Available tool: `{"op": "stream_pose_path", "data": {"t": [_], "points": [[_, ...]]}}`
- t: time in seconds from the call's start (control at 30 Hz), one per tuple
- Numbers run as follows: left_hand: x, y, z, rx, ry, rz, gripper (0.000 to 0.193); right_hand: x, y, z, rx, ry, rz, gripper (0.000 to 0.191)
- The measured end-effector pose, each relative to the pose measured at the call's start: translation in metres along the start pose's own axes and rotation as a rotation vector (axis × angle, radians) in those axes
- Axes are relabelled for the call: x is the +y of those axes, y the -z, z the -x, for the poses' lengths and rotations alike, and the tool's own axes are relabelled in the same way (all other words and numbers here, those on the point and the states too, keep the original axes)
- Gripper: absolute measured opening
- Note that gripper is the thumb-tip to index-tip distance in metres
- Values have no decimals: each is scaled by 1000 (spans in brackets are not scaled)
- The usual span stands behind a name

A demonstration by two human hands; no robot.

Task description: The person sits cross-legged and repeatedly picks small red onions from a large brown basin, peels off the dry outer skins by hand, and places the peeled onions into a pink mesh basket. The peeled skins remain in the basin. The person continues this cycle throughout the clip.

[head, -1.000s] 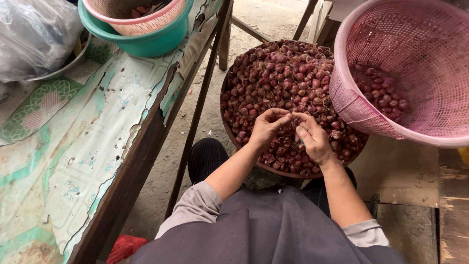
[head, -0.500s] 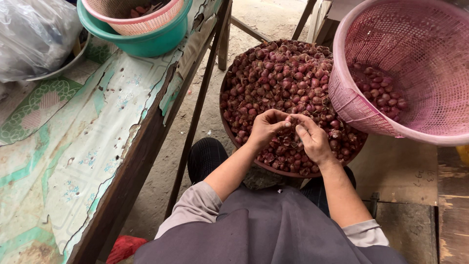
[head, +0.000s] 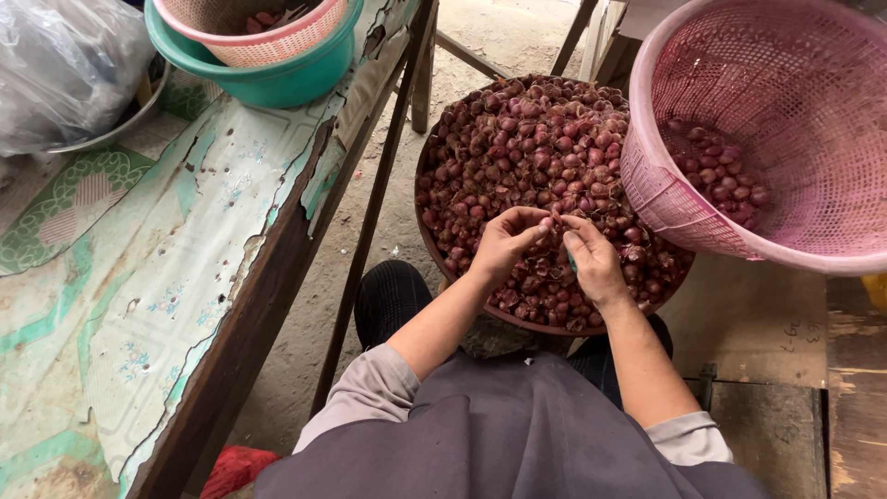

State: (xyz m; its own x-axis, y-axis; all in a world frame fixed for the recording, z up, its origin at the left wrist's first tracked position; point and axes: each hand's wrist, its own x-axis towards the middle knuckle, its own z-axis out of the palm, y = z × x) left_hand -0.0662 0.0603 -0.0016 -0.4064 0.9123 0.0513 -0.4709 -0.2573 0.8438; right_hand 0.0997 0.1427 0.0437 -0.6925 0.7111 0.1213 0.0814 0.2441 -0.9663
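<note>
A round brown basin (head: 427, 242) heaped with small red shallots (head: 527, 139) sits in front of my knees. Both hands meet over its near side. My left hand (head: 504, 242) pinches one shallot at its fingertips. My right hand (head: 596, 261) touches the same shallot and grips a small tool with a bluish handle; its blade is hidden. A big pink mesh basket (head: 739, 240) leans on the basin's right rim and holds a small pile of peeled shallots (head: 721, 171).
On my left runs a worn table (head: 139, 305) with a torn patterned cover. At its far end a pink basket (head: 268, 42) nests in a teal bowl (head: 277, 88), beside a clear plastic bag (head: 65, 65). Wooden boards (head: 758, 323) lie to the right.
My hands stay over the same spot on the basin, with only small finger movements on the shallot. Nothing else has shifted.
</note>
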Motion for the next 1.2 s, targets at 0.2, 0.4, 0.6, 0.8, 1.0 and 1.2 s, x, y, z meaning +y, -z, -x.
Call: {"op": "stream_pose_path", "data": {"t": [0.2,0.4,0.6,0.8,1.0,1.2], "points": [[0,2,-3,34,28,62,31,-7,-1,2,-84,-97,-81,39],[-2,4,-3,-4,22,86,30,-12,-3,-1,-59,-149,-97,39],[-2,9,-4,-83,-18,-50,41,-6,7,-1,-158,-139,-126,39],[-15,17,-9,-94,3,-28,41,13,6,-7,-84,-176,-134,34],[-28,19,-9,-112,146,342,38,10,0,-10,56,-198,-46,38],[-23,18,-9,0,213,343,35,7,0,1,-71,-181,-175,42]]}}
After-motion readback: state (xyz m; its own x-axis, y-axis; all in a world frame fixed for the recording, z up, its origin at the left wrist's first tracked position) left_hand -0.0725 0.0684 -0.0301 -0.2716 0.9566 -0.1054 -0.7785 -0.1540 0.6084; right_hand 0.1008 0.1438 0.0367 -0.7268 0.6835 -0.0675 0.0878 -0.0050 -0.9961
